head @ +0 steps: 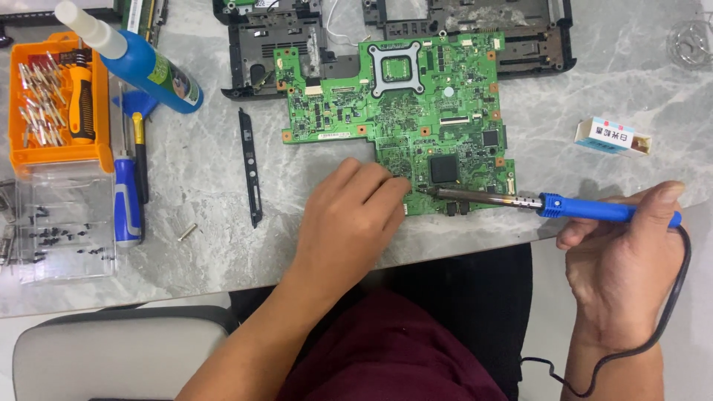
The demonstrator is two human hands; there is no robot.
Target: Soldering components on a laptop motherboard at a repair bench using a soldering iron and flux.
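A green circuit board (401, 93) lies flat on the grey marble table (200, 215). My left hand (349, 219) rests on the table at the board's lower left corner, fingers curled and touching its edge. My right hand (624, 252) grips the blue handle of a soldering iron (564, 206). The iron's metal tip points left and touches the board's lower edge just below a black square chip (443, 169). The iron's black cord loops down from my right wrist.
An orange bit tray with a screwdriver (56, 100), a clear screw box (63, 223), a blue bottle (141, 63), a blue tool (128, 197), a black strip (251, 167), black laptop shells (475, 33) and a small white box (613, 137) lie around.
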